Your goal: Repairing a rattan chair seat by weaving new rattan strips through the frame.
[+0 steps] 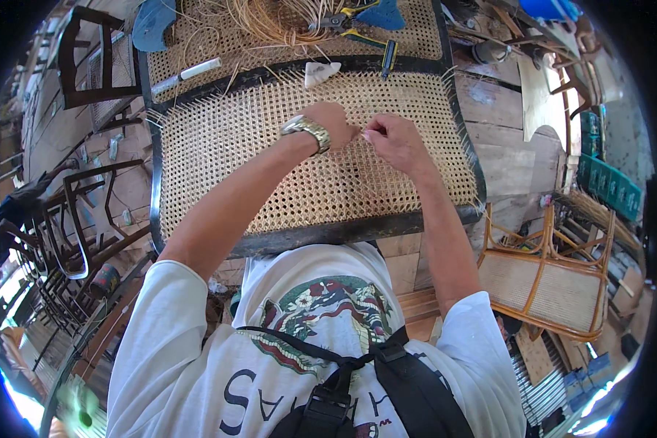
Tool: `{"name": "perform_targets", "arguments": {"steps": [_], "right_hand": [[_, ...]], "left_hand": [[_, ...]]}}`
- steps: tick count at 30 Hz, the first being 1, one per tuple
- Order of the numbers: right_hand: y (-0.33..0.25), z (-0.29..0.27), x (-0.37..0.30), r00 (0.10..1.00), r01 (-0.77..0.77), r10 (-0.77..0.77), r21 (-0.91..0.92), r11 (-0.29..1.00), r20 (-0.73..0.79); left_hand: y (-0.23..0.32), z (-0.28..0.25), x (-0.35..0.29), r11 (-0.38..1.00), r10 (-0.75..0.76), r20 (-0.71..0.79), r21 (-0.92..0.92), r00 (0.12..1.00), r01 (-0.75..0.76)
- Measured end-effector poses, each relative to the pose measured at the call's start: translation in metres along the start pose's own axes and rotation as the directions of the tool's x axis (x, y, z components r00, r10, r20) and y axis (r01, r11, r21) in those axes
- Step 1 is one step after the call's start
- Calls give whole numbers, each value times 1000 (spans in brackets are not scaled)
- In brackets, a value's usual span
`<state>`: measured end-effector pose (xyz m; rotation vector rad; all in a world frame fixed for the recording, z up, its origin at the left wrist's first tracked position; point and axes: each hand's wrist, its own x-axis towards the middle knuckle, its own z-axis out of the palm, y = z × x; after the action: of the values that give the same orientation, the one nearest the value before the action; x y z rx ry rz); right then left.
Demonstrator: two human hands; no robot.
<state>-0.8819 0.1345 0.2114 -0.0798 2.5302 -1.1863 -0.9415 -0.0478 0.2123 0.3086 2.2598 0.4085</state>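
Observation:
A woven cane panel [270,182] in a dark wooden frame [321,232] lies in front of me, with loose strand ends poking out along its edges. My left hand [330,123], with a metal watch [308,133] on its wrist, is over the upper middle of the weave. Its fingers are curled closed, and what they grip is hidden. Close by on the right, my right hand [396,143] pinches thumb and fingertips together. A small pale bit, which looks like a cane strand [364,135], shows at those fingertips, between the two hands.
On the far caned section lie a coil of loose cane strands [281,25], yellow-handled cutters [336,22], a yellow-and-dark tool [388,58], a white lump [320,73] and a white tube [201,68]. Dark chair frames [98,197] stand left; a rattan chair [547,285] stands right.

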Motion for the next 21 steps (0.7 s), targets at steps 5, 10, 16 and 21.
{"name": "perform_targets", "arguments": {"steps": [5, 10, 16, 21], "right_hand": [[-10, -8, 11, 993, -121, 120, 41, 992, 12], [-29, 12, 26, 989, -57, -54, 695, 717, 136], [6, 5, 24, 988, -153, 155, 193, 969, 3], [10, 9, 22, 993, -80, 62, -189, 979, -102]], "left_hand": [[-8, -20, -3, 979, 77, 2, 187, 997, -76], [-30, -81, -37, 968, 212, -127, 163, 969, -190], [-31, -33, -16, 990, 130, -44, 53, 991, -128], [-11, -23, -13, 957, 166, 79, 227, 983, -180]]}}
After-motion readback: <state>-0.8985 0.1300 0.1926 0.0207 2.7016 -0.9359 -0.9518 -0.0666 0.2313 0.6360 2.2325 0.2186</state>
